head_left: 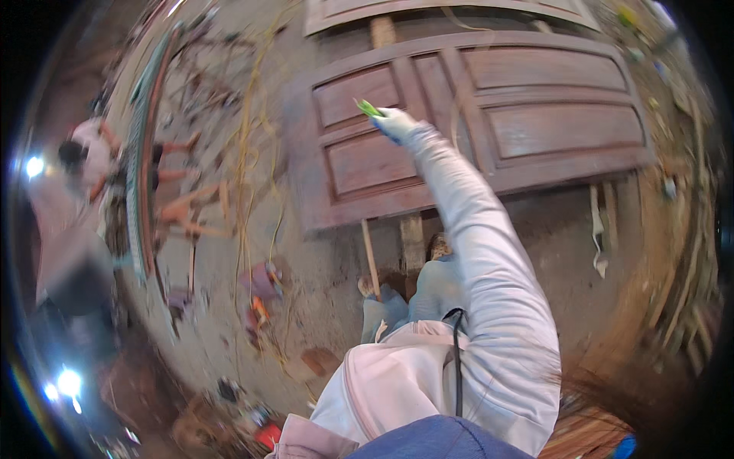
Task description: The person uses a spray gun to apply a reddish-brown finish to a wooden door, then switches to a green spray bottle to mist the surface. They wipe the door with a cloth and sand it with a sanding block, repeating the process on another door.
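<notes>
My right hand (394, 125), in a pale glove with blue on it, reaches out on a long white sleeve over the near-left part of a panelled wooden door (432, 88). Its fingers are closed round a slim green tool (368, 109) with a narrow tip; blur hides its exact kind. The tip points left above an upper panel, and whether it touches the wood I cannot tell. The reddish-brown door lies flat, raised on wooden supports (413, 239). My left hand is out of view.
A second, paler door (451, 6) lies beyond. Yellow cords (248, 153) trail over the floor at left. Farther left, a person (95, 153) is beside a long green-edged panel (141, 145). Wood strips (692, 252) lie along the right. A small orange-and-purple item (260, 306) sits on the floor.
</notes>
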{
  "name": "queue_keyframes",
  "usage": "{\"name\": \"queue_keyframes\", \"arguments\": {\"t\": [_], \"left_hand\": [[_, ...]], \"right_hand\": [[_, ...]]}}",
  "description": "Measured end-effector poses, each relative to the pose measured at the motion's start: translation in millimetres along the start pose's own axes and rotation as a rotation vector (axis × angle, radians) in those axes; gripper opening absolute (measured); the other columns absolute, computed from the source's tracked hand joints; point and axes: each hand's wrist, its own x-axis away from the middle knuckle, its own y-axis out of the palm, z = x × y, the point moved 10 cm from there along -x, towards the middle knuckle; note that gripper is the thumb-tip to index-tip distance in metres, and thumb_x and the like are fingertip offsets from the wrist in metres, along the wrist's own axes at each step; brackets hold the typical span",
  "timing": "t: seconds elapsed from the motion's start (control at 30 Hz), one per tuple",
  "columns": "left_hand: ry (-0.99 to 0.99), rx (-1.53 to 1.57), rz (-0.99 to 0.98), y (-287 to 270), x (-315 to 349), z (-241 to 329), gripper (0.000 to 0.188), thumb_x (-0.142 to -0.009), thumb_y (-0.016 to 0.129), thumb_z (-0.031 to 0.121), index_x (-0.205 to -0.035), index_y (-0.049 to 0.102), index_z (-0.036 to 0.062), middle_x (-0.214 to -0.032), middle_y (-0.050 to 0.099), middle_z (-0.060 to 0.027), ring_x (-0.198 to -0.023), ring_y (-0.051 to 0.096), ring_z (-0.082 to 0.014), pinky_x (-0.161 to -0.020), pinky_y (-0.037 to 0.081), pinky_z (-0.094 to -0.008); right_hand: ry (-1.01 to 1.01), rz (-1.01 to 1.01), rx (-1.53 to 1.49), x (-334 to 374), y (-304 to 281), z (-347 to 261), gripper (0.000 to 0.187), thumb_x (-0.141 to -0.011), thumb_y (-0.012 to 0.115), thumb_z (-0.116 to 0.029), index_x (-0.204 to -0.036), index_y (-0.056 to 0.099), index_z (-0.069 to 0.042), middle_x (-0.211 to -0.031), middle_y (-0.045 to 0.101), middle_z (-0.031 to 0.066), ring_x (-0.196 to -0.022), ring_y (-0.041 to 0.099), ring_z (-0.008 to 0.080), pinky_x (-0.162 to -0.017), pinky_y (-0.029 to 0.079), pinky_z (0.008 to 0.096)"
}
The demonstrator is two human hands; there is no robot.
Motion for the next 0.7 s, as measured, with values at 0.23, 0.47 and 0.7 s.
{"name": "queue_keyframes", "arguments": {"t": [0.23,0.47,0.7], "left_hand": [[-0.001,-0.334,-0.059,-38.9,-96.3,109.3,0.042,-0.089,0.056,0.051,-0.111,0.055,0.0145,-0.09,0.062,-0.0057,-0.072,0.057,-0.0217,-0.063,0.05,-0.0394],[0.116,-0.507,-0.231,2.3,-148.8,167.4,0.049,-0.088,0.055,0.058,-0.112,0.054,0.0154,-0.088,0.061,-0.003,-0.068,0.053,-0.0181,-0.06,0.047,-0.0363],[0.148,-0.881,-0.598,174.6,-94.9,171.6,0.067,-0.083,0.052,0.072,-0.12,0.052,0.015,-0.093,0.061,-0.0023,-0.073,0.056,-0.018,-0.065,0.048,-0.036]], "right_hand": [[0.163,0.087,-0.379,114.7,75.2,55.4,0.037,-0.094,0.052,-0.045,-0.112,0.062,-0.015,-0.064,0.051,0.0011,-0.05,0.051,0.0132,-0.045,0.043,0.031],[0.27,0.853,-1.111,341.6,23.9,133.9,0.023,-0.095,0.054,-0.036,-0.101,0.053,-0.014,-0.074,0.052,0.0034,-0.048,0.049,0.0147,-0.038,0.04,0.0275],[0.125,0.612,-1.745,460.7,72.2,182.8,0.032,-0.093,0.058,-0.04,-0.096,0.052,-0.009,-0.076,0.055,0.0059,-0.045,0.041,0.0102,-0.037,0.031,0.0214]]}}
